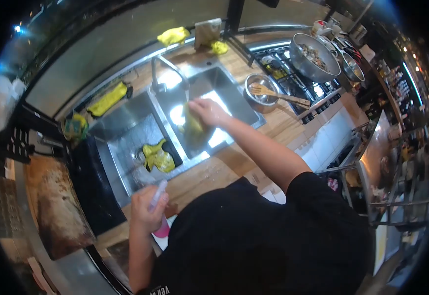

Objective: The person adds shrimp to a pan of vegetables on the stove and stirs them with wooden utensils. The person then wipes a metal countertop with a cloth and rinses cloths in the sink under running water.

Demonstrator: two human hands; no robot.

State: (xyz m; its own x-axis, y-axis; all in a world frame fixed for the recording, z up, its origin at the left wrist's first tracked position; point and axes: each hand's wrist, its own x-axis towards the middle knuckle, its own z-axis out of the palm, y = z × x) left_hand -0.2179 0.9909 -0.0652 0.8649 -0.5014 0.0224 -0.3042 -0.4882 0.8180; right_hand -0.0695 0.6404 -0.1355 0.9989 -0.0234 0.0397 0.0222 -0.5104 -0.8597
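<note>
My left hand is wrapped round a spray bottle with a white head and pink lower part, in front of the left sink basin. My right hand grips a yellow-green cloth, which hangs over the right basin below the faucet. The cloth is somewhat blurred. Another yellow cloth lies crumpled in the left basin, beside the drain.
A metal pot with a wooden spatula stands right of the sink. Beyond it, a large pan of food is on the stove. Yellow cloths lie behind the sink. A black mat is at left.
</note>
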